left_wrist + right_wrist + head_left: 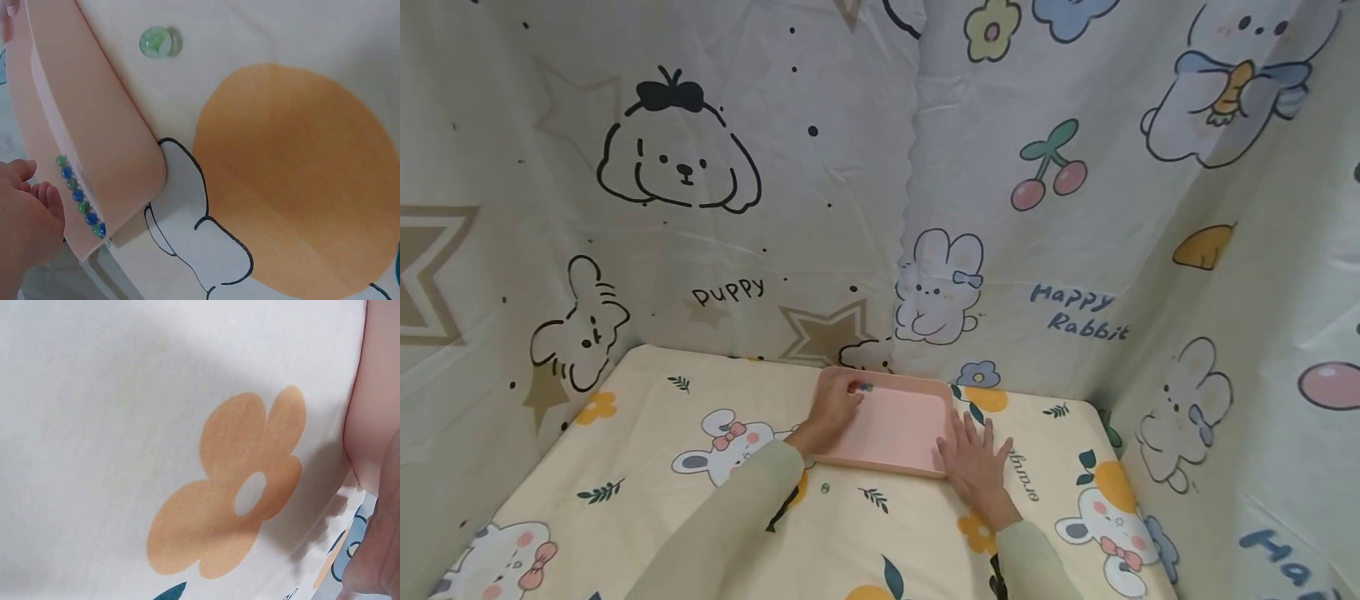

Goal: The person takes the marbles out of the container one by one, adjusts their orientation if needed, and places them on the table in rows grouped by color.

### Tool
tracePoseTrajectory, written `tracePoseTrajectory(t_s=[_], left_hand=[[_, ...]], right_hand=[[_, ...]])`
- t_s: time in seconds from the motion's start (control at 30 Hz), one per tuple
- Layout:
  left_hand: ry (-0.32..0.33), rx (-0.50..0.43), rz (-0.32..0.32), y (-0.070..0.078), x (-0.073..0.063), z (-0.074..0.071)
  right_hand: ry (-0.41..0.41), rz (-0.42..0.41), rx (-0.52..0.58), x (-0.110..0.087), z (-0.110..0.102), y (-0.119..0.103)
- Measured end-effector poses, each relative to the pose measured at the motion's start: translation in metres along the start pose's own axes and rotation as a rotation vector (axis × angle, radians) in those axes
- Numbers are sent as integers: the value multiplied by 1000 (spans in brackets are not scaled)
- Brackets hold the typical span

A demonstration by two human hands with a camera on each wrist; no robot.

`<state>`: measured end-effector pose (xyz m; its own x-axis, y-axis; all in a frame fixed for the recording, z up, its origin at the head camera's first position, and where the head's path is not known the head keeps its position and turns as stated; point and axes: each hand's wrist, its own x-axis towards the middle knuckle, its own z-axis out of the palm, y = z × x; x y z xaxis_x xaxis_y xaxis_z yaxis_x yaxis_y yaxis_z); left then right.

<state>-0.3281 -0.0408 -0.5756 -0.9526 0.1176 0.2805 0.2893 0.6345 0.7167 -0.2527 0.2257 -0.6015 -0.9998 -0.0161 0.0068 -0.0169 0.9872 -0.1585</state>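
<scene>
A shallow pink tray (895,467) lies on the patterned cloth. Inside it, my left hand (831,408) reaches over the left wall with bent fingers beside the glass marbles (867,387). The left wrist view shows several green and blue marbles (78,195) lined up along a tray wall, with the left hand (28,225) close beside the row. What its fingertips hold, if anything, I cannot tell. Fingers spread, my right hand (976,462) rests at the tray's right wall. A single green marble (825,488) lies on the cloth in front of the tray.
Cream cloth (715,533) printed with rabbits, oranges and leaves covers the surface. Hanging fabric (820,208) with cartoon prints encloses the back and both sides, and the tray's far edge sits near the back fabric.
</scene>
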Motion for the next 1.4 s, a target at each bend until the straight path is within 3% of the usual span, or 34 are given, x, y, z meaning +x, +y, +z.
tracePoseTrajectory(t_s=[0.23,0.43,0.63,0.9,1.03,1.4], left_hand=[[98,82,34,-13,8,2],[79,99,52,-15,13,6],[64,87,25,-16,13,9],[154,121,169,-18,17,13],[176,137,205,-19,18,15],[102,304,128,-21,23,21]], right_hand=[[3,-8,2,2,0,-3],[-12,5,-33,0,-2,0],[-8,7,-18,-1,-2,1],[-2,9,-21,1,0,2],[-13,18,-30,1,0,3],[-7,17,-47,-1,-1,0]])
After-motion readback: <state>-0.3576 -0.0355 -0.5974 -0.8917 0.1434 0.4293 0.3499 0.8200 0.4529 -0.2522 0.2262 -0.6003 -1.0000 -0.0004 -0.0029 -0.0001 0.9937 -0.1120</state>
